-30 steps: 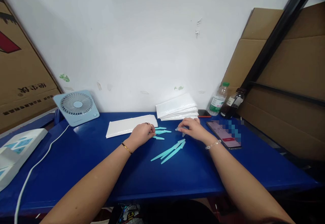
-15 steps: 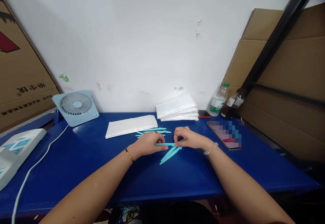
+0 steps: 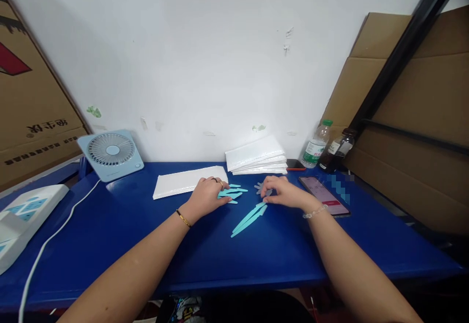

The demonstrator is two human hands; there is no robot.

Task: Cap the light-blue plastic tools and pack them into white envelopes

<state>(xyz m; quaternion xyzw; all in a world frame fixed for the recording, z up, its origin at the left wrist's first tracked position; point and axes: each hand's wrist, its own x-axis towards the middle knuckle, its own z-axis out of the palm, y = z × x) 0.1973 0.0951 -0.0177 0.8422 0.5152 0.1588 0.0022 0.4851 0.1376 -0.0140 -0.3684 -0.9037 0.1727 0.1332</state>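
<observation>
My left hand rests over a loose group of flat teal blade-shaped pieces, its thumb and fingers apart around them. Part of that group is hidden beneath the fingers. My right hand is closed in a pinch at the near side of a translucent, pronged hub-like piece. Two more teal blades fan out from beneath the right fingertips toward the table's front edge. Whether these blades are joined to the hub is hidden by the hand.
Behind my left hand lies a white padded envelope; a stack of them is against the wall. A fan and power strip are left. Phones and bottles stand or lie right.
My left hand has moved back and left, away from the right hand, onto the teal group. The blade stretched between both hands is no longer there. My right hand has shifted right, uncovering the hub.
</observation>
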